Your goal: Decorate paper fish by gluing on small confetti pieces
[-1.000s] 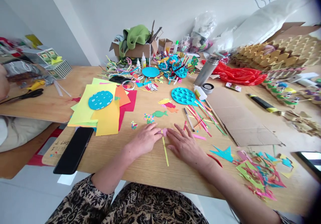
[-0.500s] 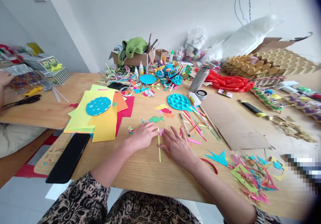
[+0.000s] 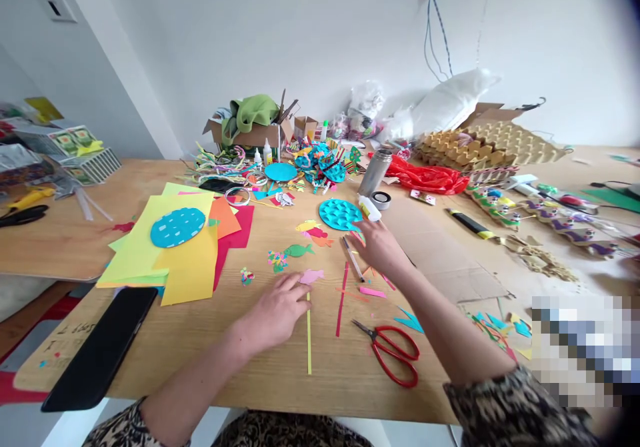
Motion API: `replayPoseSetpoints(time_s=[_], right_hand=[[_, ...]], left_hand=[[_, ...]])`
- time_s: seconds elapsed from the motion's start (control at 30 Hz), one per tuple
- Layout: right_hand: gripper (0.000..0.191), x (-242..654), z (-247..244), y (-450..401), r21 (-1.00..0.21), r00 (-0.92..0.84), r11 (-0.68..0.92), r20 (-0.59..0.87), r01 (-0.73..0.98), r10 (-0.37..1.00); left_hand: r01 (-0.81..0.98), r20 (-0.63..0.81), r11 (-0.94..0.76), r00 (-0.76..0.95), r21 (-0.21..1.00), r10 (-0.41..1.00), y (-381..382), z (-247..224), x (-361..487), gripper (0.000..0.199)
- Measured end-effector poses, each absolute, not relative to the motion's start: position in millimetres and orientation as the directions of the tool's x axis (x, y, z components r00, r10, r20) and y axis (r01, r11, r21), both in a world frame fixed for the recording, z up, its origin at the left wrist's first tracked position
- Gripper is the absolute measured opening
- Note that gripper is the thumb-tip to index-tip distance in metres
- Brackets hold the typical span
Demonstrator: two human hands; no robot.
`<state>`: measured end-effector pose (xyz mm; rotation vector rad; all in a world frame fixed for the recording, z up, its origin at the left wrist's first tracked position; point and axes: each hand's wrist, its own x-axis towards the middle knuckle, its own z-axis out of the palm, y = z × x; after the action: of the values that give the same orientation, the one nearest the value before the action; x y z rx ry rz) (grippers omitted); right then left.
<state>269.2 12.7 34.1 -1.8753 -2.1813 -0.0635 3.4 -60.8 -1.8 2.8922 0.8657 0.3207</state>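
My left hand [image 3: 277, 308] lies low over the table with its fingers stretched out, beside a small pink paper fish [image 3: 312, 276]. The fingertips reach the fish's lower edge and the top of a narrow yellow paper strip [image 3: 309, 340]. My right hand [image 3: 379, 245] reaches away from me, fingers apart, just below a white glue bottle [image 3: 370, 209] lying on its side; whether they touch I cannot tell. Left of that hand are a round blue scaled paper piece [image 3: 336, 213] and a pen [image 3: 354, 260]. Red-handled scissors [image 3: 395, 357] rest nearer me.
Green [image 3: 299, 250] and yellow paper fish lie ahead of my left hand. Coloured paper sheets [image 3: 190, 280] and a black phone [image 3: 103, 347] are on the left. A steel flask [image 3: 375, 172] stands behind the glue bottle. Cardboard [image 3: 445, 260] and egg trays [image 3: 495, 141] occupy the right.
My right hand has left the pink fish and moved forward and right to the glue bottle. My left hand stays by the fish. Scissors and a red strip now show; the view has shifted.
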Motion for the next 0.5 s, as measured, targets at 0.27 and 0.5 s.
replayPoseSetpoints(time_s=[0.27,0.5], right_hand=[[0.056,316.9,24.7,109.7,-0.175,0.344,-0.321,0.127,0.931,0.93],[0.039,321.0,6.7,122.1,-0.279,0.409,-0.361,0.134,0.89,0.903]], left_hand=[[0.411,0.181,-0.89,0.877,0.201,0.446,-82.5,-3.0,16.4,0.026],[0.504,0.267,-0.841,0.798,0.195,0.54,-64.1,-2.6,5.8,0.021]])
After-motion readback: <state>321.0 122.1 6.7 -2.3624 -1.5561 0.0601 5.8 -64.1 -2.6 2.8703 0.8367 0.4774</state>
